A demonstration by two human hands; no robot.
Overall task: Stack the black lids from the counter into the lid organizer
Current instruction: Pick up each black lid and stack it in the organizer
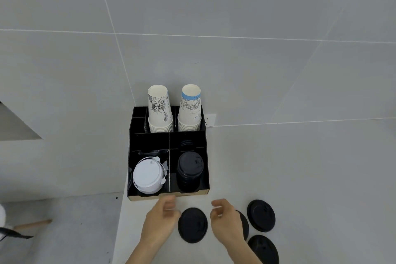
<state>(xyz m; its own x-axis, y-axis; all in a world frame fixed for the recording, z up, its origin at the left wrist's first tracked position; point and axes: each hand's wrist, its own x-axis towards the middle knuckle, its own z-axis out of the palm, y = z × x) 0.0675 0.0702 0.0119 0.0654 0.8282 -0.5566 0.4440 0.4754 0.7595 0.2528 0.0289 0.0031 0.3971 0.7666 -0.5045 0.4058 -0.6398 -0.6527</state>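
Observation:
Several black lids lie loose on the white counter: one (pixel 192 225) between my hands, one (pixel 261 215) at the right, one (pixel 264 249) near the bottom edge, and one (pixel 245 226) partly hidden behind my right hand. The black lid organizer (pixel 168 193) stands against the wall; its front right compartment holds a stack of black lids (pixel 189 170). My left hand (pixel 160 223) hovers left of the middle lid, fingers curled and apart, holding nothing. My right hand (pixel 226 221) hovers right of it, likewise empty.
A stack of white lids (pixel 147 177) fills the organizer's front left compartment. Two stacks of upside-down paper cups (pixel 159 109) (pixel 190 108) stand in its back compartments. The counter's left edge (pixel 119 227) drops to a grey floor, where a wooden stick (pixel 33 224) lies.

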